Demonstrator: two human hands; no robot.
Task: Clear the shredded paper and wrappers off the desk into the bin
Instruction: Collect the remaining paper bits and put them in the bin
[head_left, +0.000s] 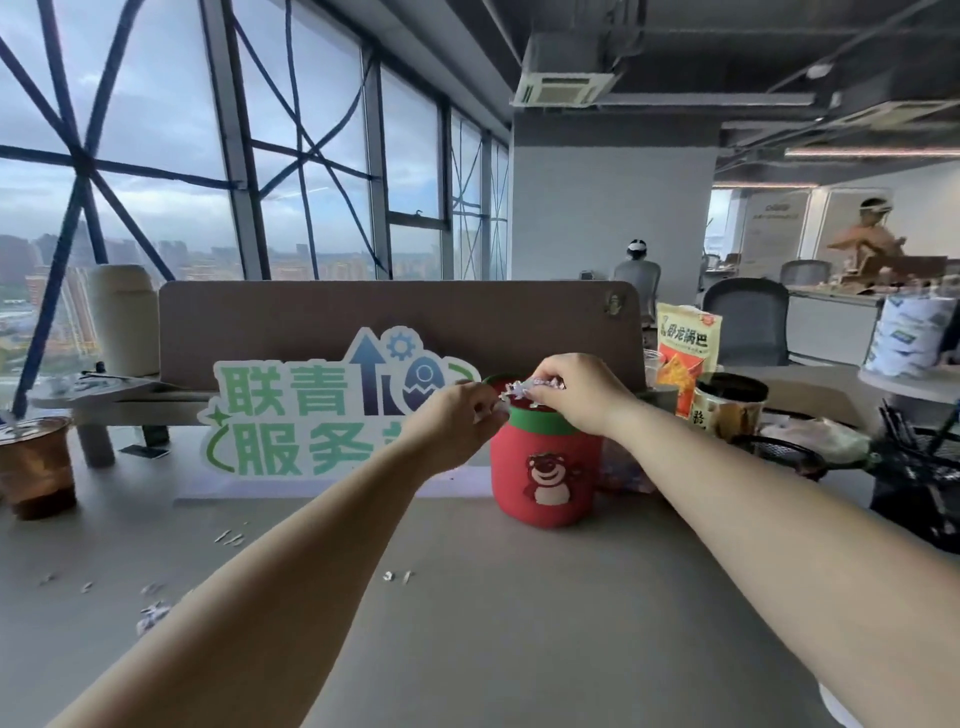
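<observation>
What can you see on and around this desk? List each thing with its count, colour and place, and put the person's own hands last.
Bin: one, red with a green rim and a bear picture, centre of the desk.
Shredded paper bits: several, white, scattered over the near left desk.
Paper clump: one, white, pinched above the bin's mouth.
Sign: one, green and white, against the brown divider.
Iced drink cup: one, brown, far left.
Snack bag: one, yellow and orange, right of the bin.
Mesh holder: one, black, far right.
Left hand: over the bin, pinching paper.
Right hand: over the bin, pinching paper.
</observation>
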